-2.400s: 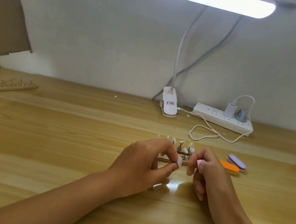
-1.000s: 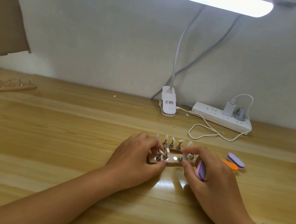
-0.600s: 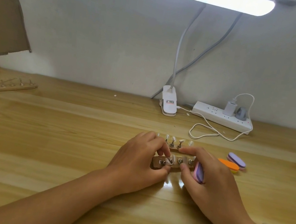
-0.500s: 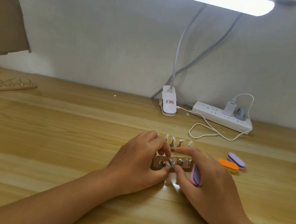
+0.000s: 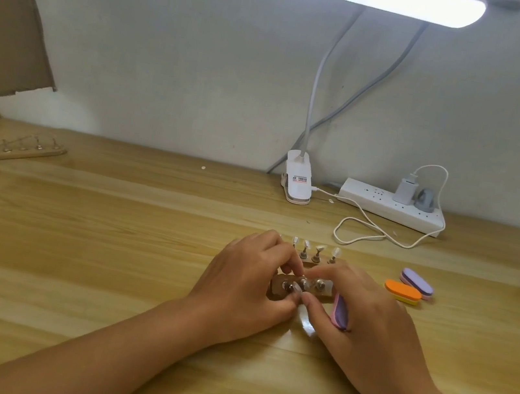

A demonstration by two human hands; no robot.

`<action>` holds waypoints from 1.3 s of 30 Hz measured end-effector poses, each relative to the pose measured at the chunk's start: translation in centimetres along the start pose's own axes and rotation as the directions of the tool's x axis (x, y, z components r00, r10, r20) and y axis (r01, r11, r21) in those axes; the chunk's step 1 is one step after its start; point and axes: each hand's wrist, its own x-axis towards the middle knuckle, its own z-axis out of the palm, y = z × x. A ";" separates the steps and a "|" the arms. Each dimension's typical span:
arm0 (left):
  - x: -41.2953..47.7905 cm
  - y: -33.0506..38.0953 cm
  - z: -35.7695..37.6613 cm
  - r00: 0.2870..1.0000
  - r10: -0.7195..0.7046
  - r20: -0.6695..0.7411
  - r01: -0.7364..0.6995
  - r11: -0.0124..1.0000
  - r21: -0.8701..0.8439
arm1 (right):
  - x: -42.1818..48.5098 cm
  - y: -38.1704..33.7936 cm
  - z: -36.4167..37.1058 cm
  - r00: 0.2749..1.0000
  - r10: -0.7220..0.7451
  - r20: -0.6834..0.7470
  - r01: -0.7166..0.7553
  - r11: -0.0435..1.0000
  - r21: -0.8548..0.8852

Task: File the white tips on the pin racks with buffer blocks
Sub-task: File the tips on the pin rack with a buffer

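Observation:
A dark wooden pin rack (image 5: 278, 289) with metal pins is tipped toward me at the table's middle. My left hand (image 5: 244, 288) grips its left end between thumb and fingers. My right hand (image 5: 365, 319) pinches at a pin near the rack's middle with thumb and forefinger, and a purple and pink buffer block (image 5: 340, 312) is tucked under its other fingers. Behind the hands stands a second pin rack (image 5: 314, 256) with white tips on its pins.
An orange buffer block (image 5: 403, 291) and a purple buffer block (image 5: 417, 283) lie to the right. A lamp clip (image 5: 296, 182), a power strip (image 5: 391, 209) and a looped white cable (image 5: 365, 230) sit at the back. A third pin rack (image 5: 21, 148) lies far left.
The white tip my left hand held went onto the near rack. Both hands then closed on that rack and tipped it toward me. The buffer block slid back into my right palm.

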 end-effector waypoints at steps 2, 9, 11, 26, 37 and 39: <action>0.0 0.0 0.0 1.000 0.007 -0.011 -0.007 1.000 0.014 | 0.0 -0.1 0.0 1.000 0.006 -0.028 -0.007 1.000 -0.018; 0.0 0.1 0.0 1.000 0.015 -0.025 -0.014 0.999 0.029 | 0.0 -0.2 0.0 0.998 0.003 -0.064 -0.005 1.000 -0.026; 0.0 0.0 0.1 1.000 0.004 -0.024 -0.003 1.000 0.028 | 0.0 -0.2 0.0 0.998 0.001 -0.066 -0.003 1.000 -0.029; 0.2 -0.7 0.3 0.986 -0.125 -0.107 0.120 0.992 -0.049 | 0.1 0.3 0.2 0.996 0.076 -0.041 -0.067 0.978 0.198; -0.1 -0.2 0.1 0.997 0.069 0.014 -0.064 0.970 -0.233 | 0.1 -0.3 0.1 0.987 0.154 0.050 -0.158 0.851 0.501; 0.0 -0.3 0.2 0.998 0.054 0.043 -0.038 0.951 -0.305 | 0.1 -0.4 0.1 0.985 0.157 0.067 -0.170 0.852 0.496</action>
